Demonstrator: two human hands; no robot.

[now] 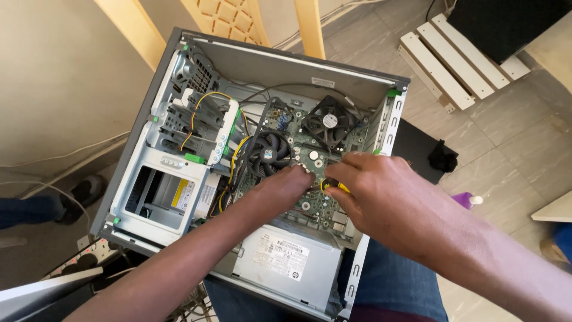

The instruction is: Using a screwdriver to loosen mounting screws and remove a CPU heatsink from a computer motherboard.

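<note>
An open grey desktop computer case lies on its side across my lap, its green motherboard facing up. My left hand reaches in with its fingertips pressed on the board just right of the round processor cooler fan. My right hand is closed around a small yellow-and-black tool that sits right next to the left fingertips. A black rear case fan is further back. Whether the left fingers pinch anything is hidden.
A silver power supply box fills the near end of the case; drive bays with yellow, red and black wires sit at left. Around it are a yellow chair, a white slatted pallet, a power strip and another person's shoe.
</note>
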